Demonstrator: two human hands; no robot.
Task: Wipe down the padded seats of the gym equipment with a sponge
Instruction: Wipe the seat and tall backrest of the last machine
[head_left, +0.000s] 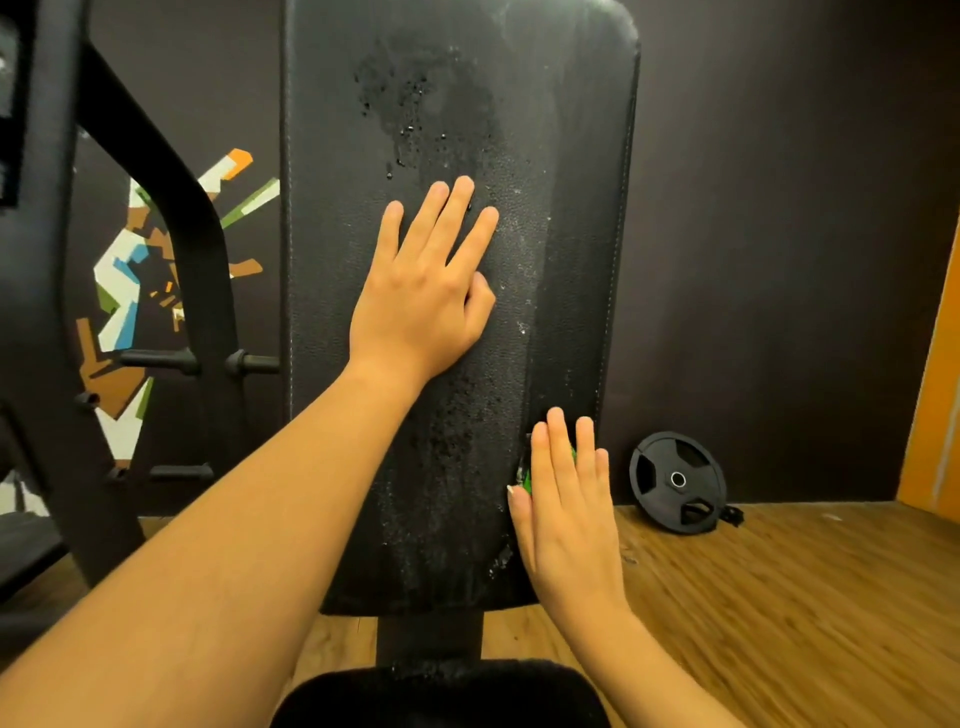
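Observation:
A tall black padded backrest (571, 182) fills the middle of the view, wet with droplets and soapy streaks down its centre. My left hand (421, 296) lies flat on the pad's middle with straight fingers. My right hand (563, 499) presses a green sponge (525, 478) against the pad's lower right edge; its fingers are straight and only slivers of the sponge show between and beside them. The black seat pad (441, 691) sits below, at the bottom edge.
A black machine frame (171, 218) with pegs stands to the left, in front of a wall mural (130, 280). A black weight plate (678, 480) leans on the dark wall at right. Wooden floor (779, 597) spreads to the right.

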